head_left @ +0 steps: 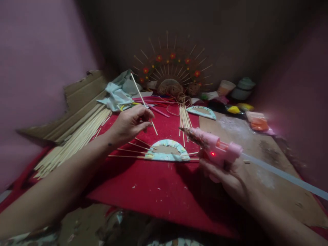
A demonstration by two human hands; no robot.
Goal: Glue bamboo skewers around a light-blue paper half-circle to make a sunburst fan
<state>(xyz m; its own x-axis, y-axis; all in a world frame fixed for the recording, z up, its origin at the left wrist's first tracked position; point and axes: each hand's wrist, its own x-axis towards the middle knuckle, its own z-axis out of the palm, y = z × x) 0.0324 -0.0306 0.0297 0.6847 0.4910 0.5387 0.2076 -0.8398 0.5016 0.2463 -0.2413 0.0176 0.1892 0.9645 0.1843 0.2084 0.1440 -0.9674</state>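
My left hand [135,121] pinches a thin wooden stick [137,88] that slants up to the left, its lower end showing below the fingers. In my right hand [228,174] is a pink glue gun [217,145], its nozzle pointing left and a red light glowing on its side. A long pale glue stick [282,173] runs out of its back. Between the hands, on the red cloth, lies a half-round cardboard piece [167,157] edged in light patterned fabric. Several sticks fan out from its left and right ends.
A thick bundle of sticks [74,141] lies at left beside torn cardboard [82,99]. More sticks [185,119] and a second half-round piece [201,112] lie behind. A finished-looking fan with red flowers [173,56] stands at the back near twine balls [175,90]. A wooden board [230,136] is at right.
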